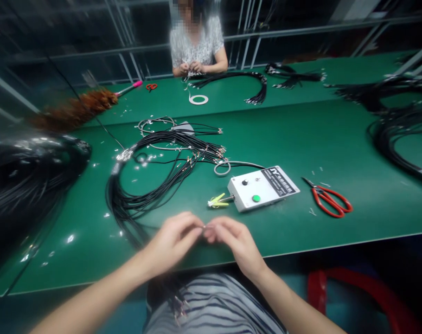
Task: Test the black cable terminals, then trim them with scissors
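Note:
My left hand [178, 239] and my right hand [233, 234] meet fingertip to fingertip above the table's front edge. Both are closed in a pinch around the small dark end of a black cable [203, 228], mostly hidden by the fingers. Behind and left of them lies a looped bundle of black cables [115, 190], with some strands hanging over the edge toward my lap. Just beyond my fingers is a yellow-green clip [218, 201], joined to a white control box [254, 190] with a green button and a black knob.
Red-handled scissors [331, 199] lie to the right. More black cables [402, 134] fill the far right, and a dark heap [33, 181] stands at left. Across the table a person [197, 51] handles thin strands near a white tape roll [199, 99]. A brown duster [82, 109] lies far left.

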`<state>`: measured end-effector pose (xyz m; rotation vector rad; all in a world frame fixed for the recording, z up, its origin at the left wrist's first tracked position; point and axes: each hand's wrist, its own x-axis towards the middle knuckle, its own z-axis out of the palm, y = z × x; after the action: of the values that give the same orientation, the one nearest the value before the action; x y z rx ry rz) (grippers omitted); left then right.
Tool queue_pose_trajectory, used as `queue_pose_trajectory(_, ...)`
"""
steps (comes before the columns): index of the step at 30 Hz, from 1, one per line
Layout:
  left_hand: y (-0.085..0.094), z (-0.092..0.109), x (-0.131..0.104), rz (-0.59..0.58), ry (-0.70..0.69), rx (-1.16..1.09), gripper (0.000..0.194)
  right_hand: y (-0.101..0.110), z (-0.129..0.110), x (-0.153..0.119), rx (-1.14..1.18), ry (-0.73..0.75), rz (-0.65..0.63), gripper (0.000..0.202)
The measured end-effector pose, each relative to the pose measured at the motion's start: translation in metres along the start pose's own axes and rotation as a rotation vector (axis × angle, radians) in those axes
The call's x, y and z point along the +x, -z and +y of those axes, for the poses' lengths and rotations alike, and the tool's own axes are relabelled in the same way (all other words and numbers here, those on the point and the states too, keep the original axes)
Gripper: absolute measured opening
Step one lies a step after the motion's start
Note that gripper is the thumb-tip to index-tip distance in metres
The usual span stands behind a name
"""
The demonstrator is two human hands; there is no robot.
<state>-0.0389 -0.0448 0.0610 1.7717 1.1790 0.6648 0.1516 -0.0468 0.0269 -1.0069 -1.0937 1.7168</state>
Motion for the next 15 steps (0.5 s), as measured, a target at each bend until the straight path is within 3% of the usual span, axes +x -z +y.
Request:
queue_pose_trajectory(9,-0.01,-0.013,-0.006,0.071,0.16,-0.313,0.023,-0.016,0.014,0.007,0.293,-0.189,0.023,0.021)
queue_pose_trajectory(15,-0.014,-0.017,-0.009,0.088,0.194,-0.377,0.024,-0.018,0.015,0.007,0.242,-0.13,0.094,0.021)
